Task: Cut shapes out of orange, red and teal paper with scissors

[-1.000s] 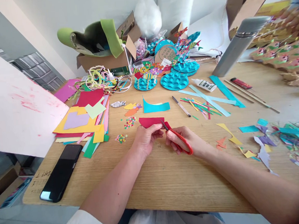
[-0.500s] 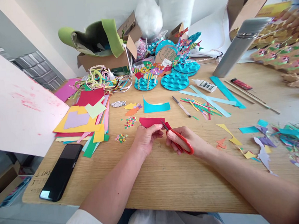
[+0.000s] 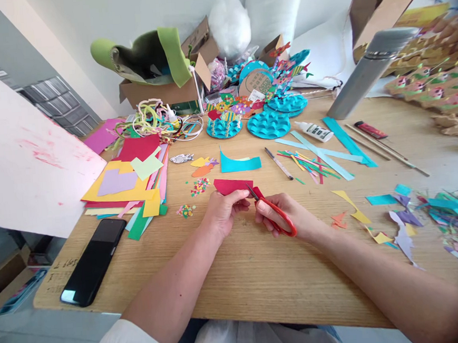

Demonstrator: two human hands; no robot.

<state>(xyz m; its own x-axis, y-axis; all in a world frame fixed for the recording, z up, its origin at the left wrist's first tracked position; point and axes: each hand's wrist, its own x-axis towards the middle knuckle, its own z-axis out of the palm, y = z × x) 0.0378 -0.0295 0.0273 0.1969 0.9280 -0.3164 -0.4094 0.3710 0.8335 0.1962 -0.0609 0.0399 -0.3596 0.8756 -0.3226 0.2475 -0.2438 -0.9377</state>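
My left hand [image 3: 225, 212] pinches a piece of dark red paper [image 3: 232, 185] above the middle of the wooden table. Red-handled scissors [image 3: 279, 219] are gripped in my right hand [image 3: 282, 213], their blades against the right end of the red paper. Part of the blades is hidden by the paper and fingers. Just beyond the hands lies a blue paper piece [image 3: 239, 164] with a curved cut edge. To the left of it are small orange and yellow paper fish shapes [image 3: 202, 170] and a little heap of coloured paper dots [image 3: 200, 186].
Stacked coloured paper [image 3: 125, 187] and a black phone [image 3: 94, 261] lie at left. A pen [image 3: 278, 164], thin paper strips [image 3: 311, 165], a glue bottle [image 3: 313, 131] and a grey flask [image 3: 368, 76] stand or lie to the right. Paper scraps [image 3: 402, 226] cover the right side; blue egg-tray discs [image 3: 268, 124] sit behind.
Hardly anything differs. Both hands, the scissors and the red paper keep the same position; the whole view has shifted very slightly.
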